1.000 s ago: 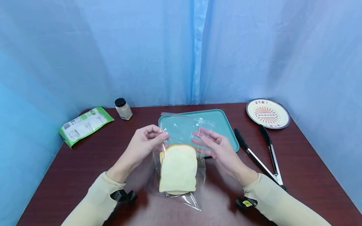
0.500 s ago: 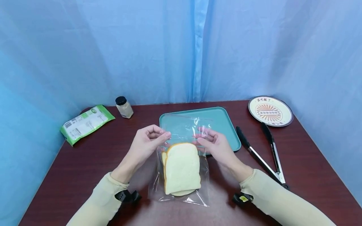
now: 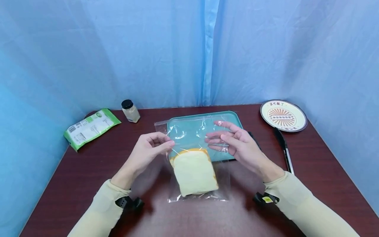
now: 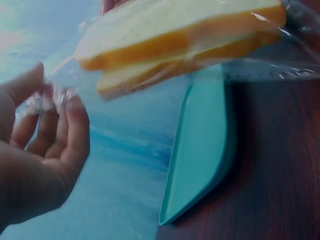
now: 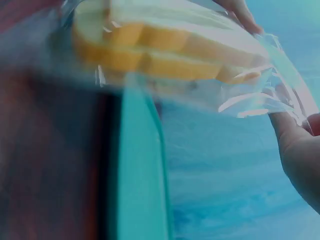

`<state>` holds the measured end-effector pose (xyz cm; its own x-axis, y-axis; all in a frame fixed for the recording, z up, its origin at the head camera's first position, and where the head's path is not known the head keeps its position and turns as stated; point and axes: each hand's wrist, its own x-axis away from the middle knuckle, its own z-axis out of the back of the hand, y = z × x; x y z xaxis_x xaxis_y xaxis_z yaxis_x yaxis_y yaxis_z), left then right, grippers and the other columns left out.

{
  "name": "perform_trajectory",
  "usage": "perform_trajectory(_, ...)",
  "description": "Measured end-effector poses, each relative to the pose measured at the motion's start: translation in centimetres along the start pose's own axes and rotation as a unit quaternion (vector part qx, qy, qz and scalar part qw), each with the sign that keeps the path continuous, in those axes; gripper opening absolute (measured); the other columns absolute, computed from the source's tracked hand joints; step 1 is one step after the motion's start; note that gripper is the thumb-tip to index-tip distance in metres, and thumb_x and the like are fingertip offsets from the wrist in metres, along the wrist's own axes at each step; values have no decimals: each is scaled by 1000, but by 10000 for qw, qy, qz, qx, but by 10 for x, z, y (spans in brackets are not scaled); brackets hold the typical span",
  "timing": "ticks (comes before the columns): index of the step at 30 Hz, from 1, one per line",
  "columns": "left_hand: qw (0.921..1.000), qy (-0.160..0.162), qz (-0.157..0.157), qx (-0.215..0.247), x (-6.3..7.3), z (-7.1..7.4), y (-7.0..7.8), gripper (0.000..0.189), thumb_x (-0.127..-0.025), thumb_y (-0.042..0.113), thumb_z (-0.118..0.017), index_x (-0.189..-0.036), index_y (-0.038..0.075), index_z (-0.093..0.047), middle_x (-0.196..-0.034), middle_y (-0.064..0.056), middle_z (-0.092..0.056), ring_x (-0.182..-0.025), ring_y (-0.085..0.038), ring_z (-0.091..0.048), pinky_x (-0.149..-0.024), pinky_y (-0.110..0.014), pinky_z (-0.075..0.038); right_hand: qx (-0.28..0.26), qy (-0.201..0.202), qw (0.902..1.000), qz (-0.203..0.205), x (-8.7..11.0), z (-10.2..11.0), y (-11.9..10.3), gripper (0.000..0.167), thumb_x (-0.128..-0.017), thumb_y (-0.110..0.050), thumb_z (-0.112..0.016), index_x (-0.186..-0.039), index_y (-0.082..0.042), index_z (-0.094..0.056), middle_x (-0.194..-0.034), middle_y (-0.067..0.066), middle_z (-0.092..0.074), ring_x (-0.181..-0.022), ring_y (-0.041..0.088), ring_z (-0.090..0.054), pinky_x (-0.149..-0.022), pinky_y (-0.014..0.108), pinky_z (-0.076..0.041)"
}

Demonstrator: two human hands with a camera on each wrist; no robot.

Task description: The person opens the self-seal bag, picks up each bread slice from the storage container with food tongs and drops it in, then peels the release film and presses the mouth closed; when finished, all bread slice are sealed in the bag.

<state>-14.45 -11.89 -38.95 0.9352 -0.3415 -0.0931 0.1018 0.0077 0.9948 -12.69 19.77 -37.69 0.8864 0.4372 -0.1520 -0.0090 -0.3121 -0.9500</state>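
Note:
A clear plastic bag (image 3: 223,189) hangs between the two hands above the table, with stacked bread slices (image 3: 195,172) inside. In the left wrist view, the orange crusts of two bread slices (image 4: 165,47) show through the film. My left hand (image 3: 149,153) pinches the bag's left side near the top between thumb and fingers; bunched film shows there in the left wrist view. My right hand (image 3: 241,148) is at the bag's upper right, its fingers spread and seen through the film, its thumb apart from them. Glare on the film hides how firmly the right hand touches it.
Behind the bag lies a teal tray (image 3: 192,126). Black-and-silver tongs (image 3: 285,151) lie to the right, partly covered by the right arm. A patterned plate (image 3: 284,115) is at the back right; a black-capped jar (image 3: 131,112) and a green-white packet (image 3: 92,129) are back left.
My right hand has moved right and its fingers have spread wider. The bag's top has widened, and the bread has tilted with its lower end to the right. My left hand keeps its pinch.

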Motion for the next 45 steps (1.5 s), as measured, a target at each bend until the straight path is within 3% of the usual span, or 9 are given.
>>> perform_trajectory(4, 9991, -228, -251, 246, 5, 3, 6, 14, -94, 7, -73, -103, -4, -72, -89, -13, -73, -76, -29, -70, -72, -40, -61, 337, 418, 9983, 246, -1, 1, -4, 46, -103, 1, -53, -147, -3, -42, -131, 23, -62, -115, 33, -66, -95, 47, -53)
perform_trajectory(8, 9989, -234, -361, 165, 6, 5, 9, 21, -94, 9, -74, -108, -6, -74, -92, -18, -74, -78, -29, -73, -73, -42, -61, 1073, 1259, 9862, -99, -2, -2, 5, 56, -96, -4, -69, -146, 0, -45, -127, 27, -64, -106, 30, -71, -87, 43, -57)
perform_trajectory(13, 9991, -155, -358, 171, 6, 5, 11, 22, -94, 9, -73, -111, -6, -75, -97, -28, -72, -85, -34, -74, -76, -45, -61, 1579, 1725, 9723, -75, -4, -2, 12, 45, -96, -14, -72, -134, 6, -59, -112, 24, -71, -96, 30, -74, -81, 43, -59)
perform_trajectory(17, 9991, -39, -327, 252, 5, 6, 13, 25, -97, 11, -71, -113, -8, -72, -99, -25, -73, -87, -36, -73, -76, -47, -60, 1342, 1499, 9791, 298, -5, 5, 5, 29, -99, -14, -68, -119, 8, -67, -104, 18, -75, -94, 29, -75, -80, 47, -59)
perform_trajectory(21, 9987, 173, -289, 372, 4, 8, 17, 24, -98, 11, -69, -114, -6, -73, -97, -19, -75, -84, -30, -75, -75, -46, -60, 916, 789, 9923, 284, 0, 15, -8, 19, -102, -7, -61, -116, 4, -69, -102, 17, -75, -94, 29, -74, -83, 48, -57)
perform_trajectory(28, 9991, 153, -30, 382, 15, 3, 34, 21, -96, 13, -72, -109, -5, -74, -87, -15, -75, -74, -26, -74, -69, -43, -61, 560, -246, 9973, 407, 17, 17, -29, 24, -105, 6, -47, -116, 6, -67, -103, 16, -76, -90, 31, -75, -82, 51, -57)
perform_trajectory(34, 9996, 76, -145, 230, 28, -3, 46, 21, -95, 12, -73, -107, -5, -74, -87, -23, -73, -70, -26, -74, -66, -47, -61, 409, 36, 9980, 490, 22, 11, -46, 26, -105, 5, -46, -111, 1, -70, -100, 15, -76, -84, 28, -76, -72, 53, -59)
perform_trajectory(42, 9986, -191, 446, 229, 21, 3, 31, 27, -97, 15, -71, -115, -5, -72, -87, -18, -74, -72, -29, -75, -68, -47, -61, 738, 254, 9964, -319, 16, 23, -38, 19, -104, -1, -54, -110, -4, -72, -101, 12, -76, -85, 28, -76, -73, 51, -58)
perform_trajectory(45, 9991, -210, 302, 214, 15, 4, 30, 31, -98, 18, -70, -119, -5, -71, -94, -19, -75, -80, -34, -75, -72, -48, -60, 793, 299, 9960, -274, 14, 26, -36, 19, -104, -1, -54, -111, -4, -71, -101, 12, -76, -85, 29, -76, -72, 50, -59)
